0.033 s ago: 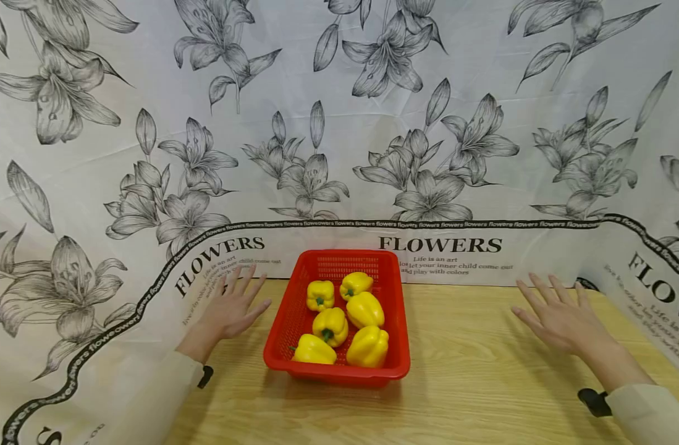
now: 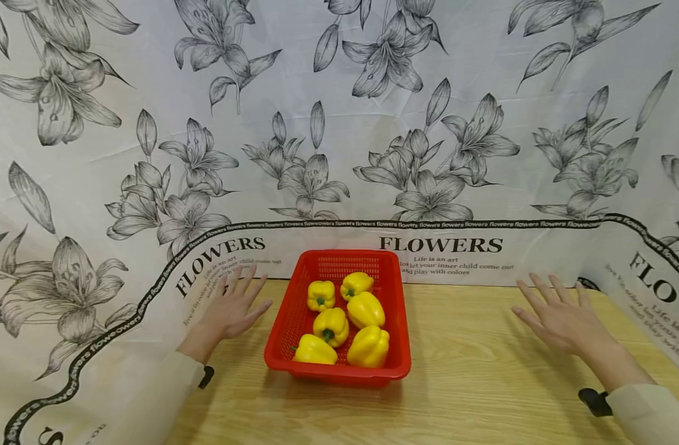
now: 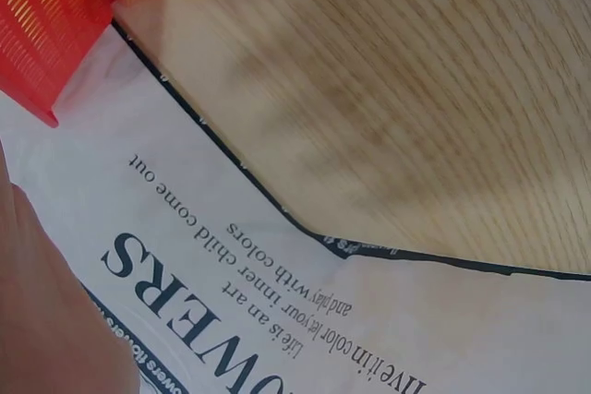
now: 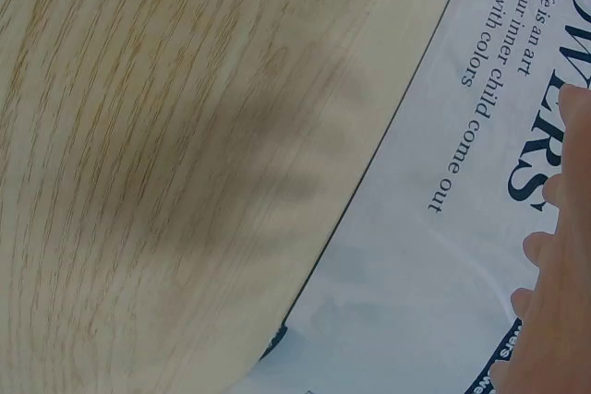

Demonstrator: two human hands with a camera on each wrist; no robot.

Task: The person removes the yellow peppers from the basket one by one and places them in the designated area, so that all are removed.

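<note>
A red plastic basket [image 2: 393, 327] stands on the wooden table with several yellow bell peppers [image 2: 365, 310] lying loose inside. To its left hovers my left hand [image 2: 230, 312], palm down, fingers spread and holding nothing. My right hand [image 2: 558, 318] is well to the right of the basket, likewise spread and without anything in it. Neither hand touches the basket. The left wrist view has part of the left hand [image 3: 55, 311] at its lower left and a corner of the basket [image 3: 55, 25] above. In the right wrist view, the right hand [image 4: 559, 283] shows along the right edge.
Light wood tabletop [image 2: 456, 383] extends around the basket and under both hands. A white cloth [image 2: 328, 235] printed with grey flowers and lettering hangs behind and at both sides. Dark bands [image 2: 595, 402] circle the wrists.
</note>
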